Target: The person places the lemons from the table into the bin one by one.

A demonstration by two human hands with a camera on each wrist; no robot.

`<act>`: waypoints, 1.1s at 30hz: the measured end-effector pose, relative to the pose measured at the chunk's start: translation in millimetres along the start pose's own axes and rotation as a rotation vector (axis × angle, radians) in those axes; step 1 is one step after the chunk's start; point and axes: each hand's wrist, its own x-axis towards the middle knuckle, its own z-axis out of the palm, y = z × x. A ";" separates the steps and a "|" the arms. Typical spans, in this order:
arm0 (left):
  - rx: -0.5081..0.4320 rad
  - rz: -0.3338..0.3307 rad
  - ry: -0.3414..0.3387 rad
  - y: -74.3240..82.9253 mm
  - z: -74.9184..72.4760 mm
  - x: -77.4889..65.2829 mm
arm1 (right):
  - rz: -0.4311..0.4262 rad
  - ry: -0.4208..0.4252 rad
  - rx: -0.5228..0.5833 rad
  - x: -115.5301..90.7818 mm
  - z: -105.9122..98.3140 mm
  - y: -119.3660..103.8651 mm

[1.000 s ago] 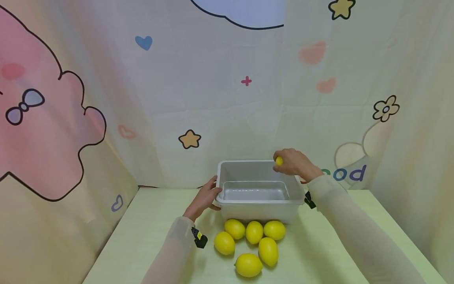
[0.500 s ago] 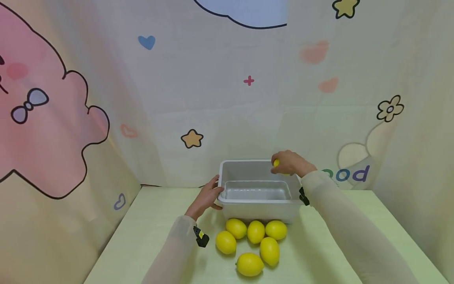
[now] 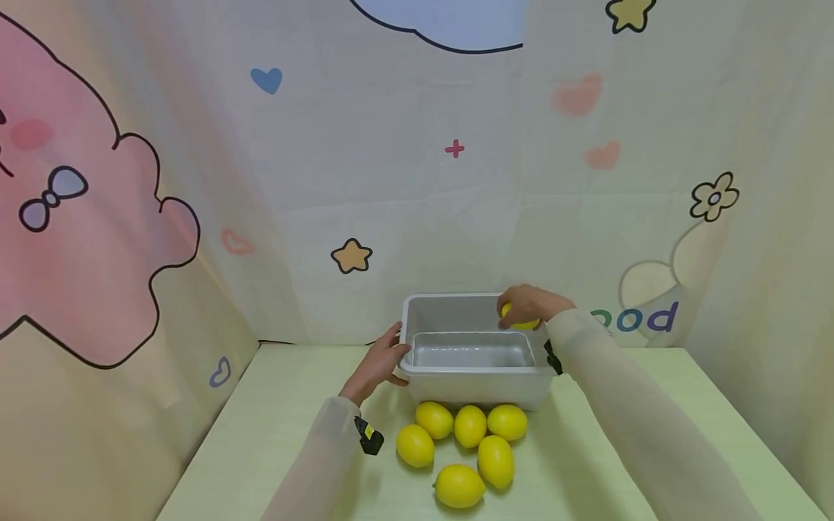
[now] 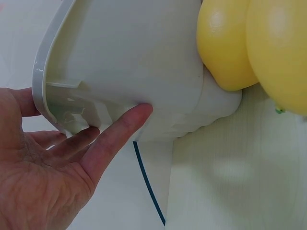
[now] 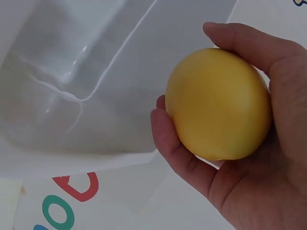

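Observation:
A lemon [image 5: 218, 105] sits in my right hand [image 3: 529, 302], fingers and thumb curled round it. In the head view this hand is over the back right part of a grey plastic bin [image 3: 478, 383], and the lemon partly shows below the fingers. My left hand [image 3: 378, 363] holds the bin at its left end. Its thumb lies over the rim [image 4: 40, 72], while the other fingers reach along the outer wall in the left wrist view. The bin's visible floor is bare; its back right corner is hidden by my right hand.
Several lemons [image 3: 470, 425] lie on the pale table [image 3: 274, 427] close in front of the bin, the nearest lemon [image 3: 459, 485] a little apart. A printed curtain [image 3: 404, 217] hangs right behind the bin, with more cloth at both sides.
My right hand has lowered slightly and moved a little left with the lemon, which shows more now. My left hand, the bin and the lemons on the table have stayed put.

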 end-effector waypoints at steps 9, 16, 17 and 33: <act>0.003 0.006 0.006 0.7 -0.1 -0.7 | 0.033 -0.024 0.010 5.5 3.5 3.4; 0.003 0.005 0.004 0.3 1.2 -2.2 | 0.035 -0.037 -0.011 3.3 6.6 5.3; 0.002 0.005 0.003 -0.1 1.3 -2.0 | 0.040 -0.035 -0.011 2.9 6.9 5.5; 0.002 0.010 0.010 1.9 2.5 -1.5 | -0.003 0.010 -0.035 4.2 6.6 11.8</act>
